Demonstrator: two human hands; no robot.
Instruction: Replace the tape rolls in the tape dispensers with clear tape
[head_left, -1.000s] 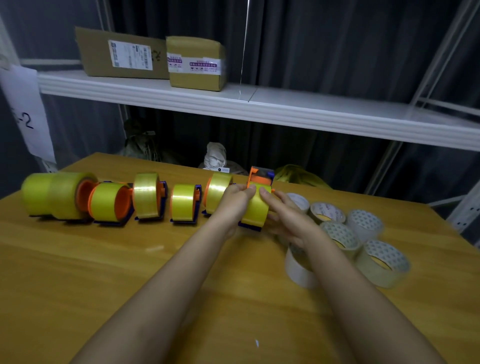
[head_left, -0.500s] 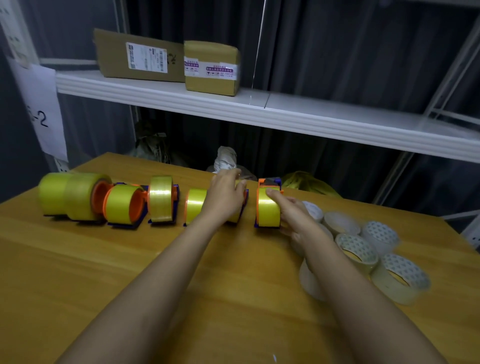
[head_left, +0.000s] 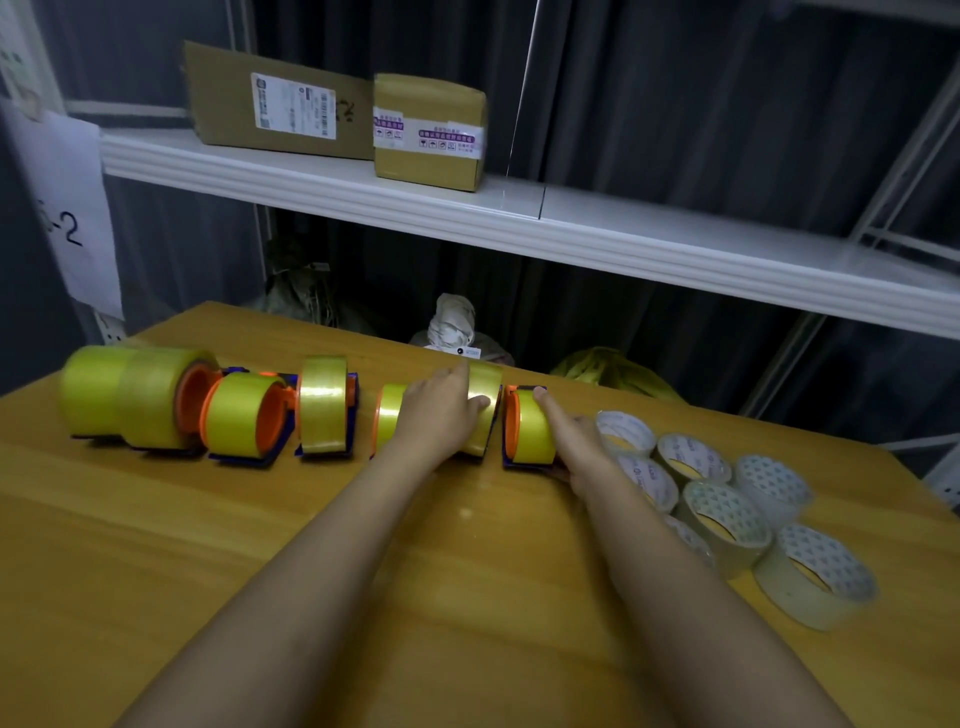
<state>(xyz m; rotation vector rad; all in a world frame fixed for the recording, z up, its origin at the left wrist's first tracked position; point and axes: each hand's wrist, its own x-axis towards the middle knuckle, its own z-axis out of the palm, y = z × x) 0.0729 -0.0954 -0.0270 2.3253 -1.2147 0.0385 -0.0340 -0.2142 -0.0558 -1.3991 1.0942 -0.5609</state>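
Observation:
Several orange-and-blue tape dispensers (head_left: 244, 415) loaded with yellow tape stand in a row across the wooden table (head_left: 156, 545). My left hand (head_left: 439, 410) grips the yellow roll of the second dispenser from the right (head_left: 483, 410), fingers curled over its top. My right hand (head_left: 571, 441) holds the rightmost dispenser (head_left: 527, 428) from its right side, index finger lying on top of the yellow roll. Several clear tape rolls (head_left: 727, 514) lie in a cluster just right of that hand.
A white shelf (head_left: 363, 192) overhangs the table's far edge and carries two cardboard parcels (head_left: 431, 130). Bags (head_left: 452, 322) lie behind the table under the shelf. A paper label (head_left: 67, 218) hangs at the left.
The rightmost dispenser, held tilted in both hands a second ago, now stands upright in the row. My left hand moved left onto the neighbouring roll. The view shifted right and down.

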